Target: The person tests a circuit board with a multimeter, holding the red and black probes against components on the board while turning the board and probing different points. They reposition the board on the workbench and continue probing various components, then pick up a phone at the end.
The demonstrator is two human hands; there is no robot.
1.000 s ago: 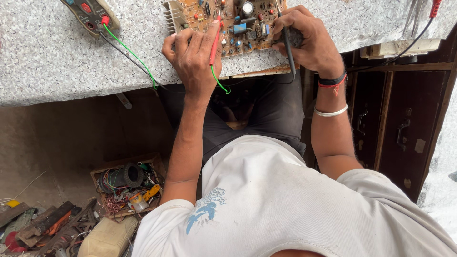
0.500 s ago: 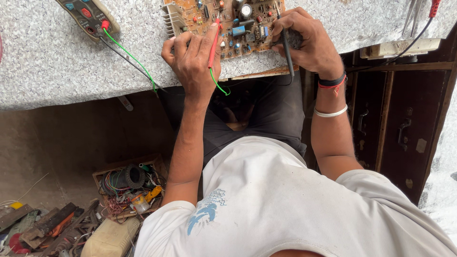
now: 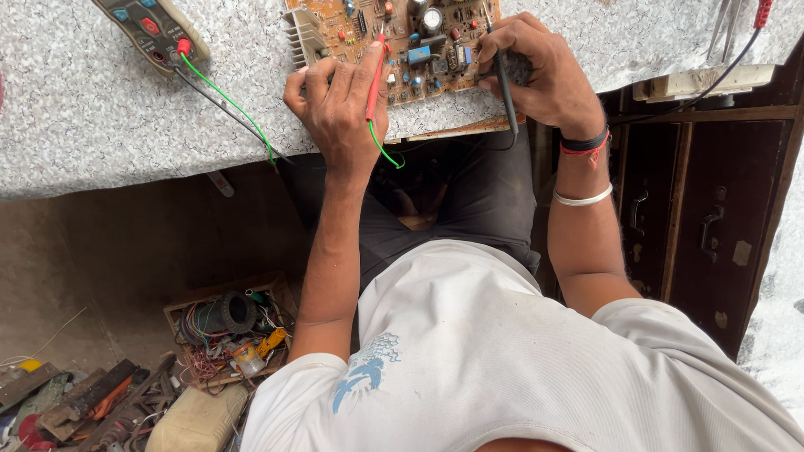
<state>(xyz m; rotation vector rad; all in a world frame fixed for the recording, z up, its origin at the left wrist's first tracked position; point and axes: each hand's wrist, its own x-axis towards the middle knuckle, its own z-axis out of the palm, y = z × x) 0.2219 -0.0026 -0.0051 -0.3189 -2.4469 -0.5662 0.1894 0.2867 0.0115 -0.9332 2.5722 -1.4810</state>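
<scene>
Wooden box (image 3: 219, 295) on the floor holds tangled wires (image 3: 205, 335) and coils.

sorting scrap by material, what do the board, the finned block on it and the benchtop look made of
Circuit board: tan matte laminate, probably phenolic or fibreglass, going by its flat brown face. Finned block: bare metal, likely aluminium, pale grey with parallel fins. Benchtop: speckled grey-white, looks like stone or a stone-pattern laminate; the picture cannot settle which.

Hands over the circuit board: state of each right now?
Left hand: closed, holding the red probe.
Right hand: closed, holding the black probe.
</scene>
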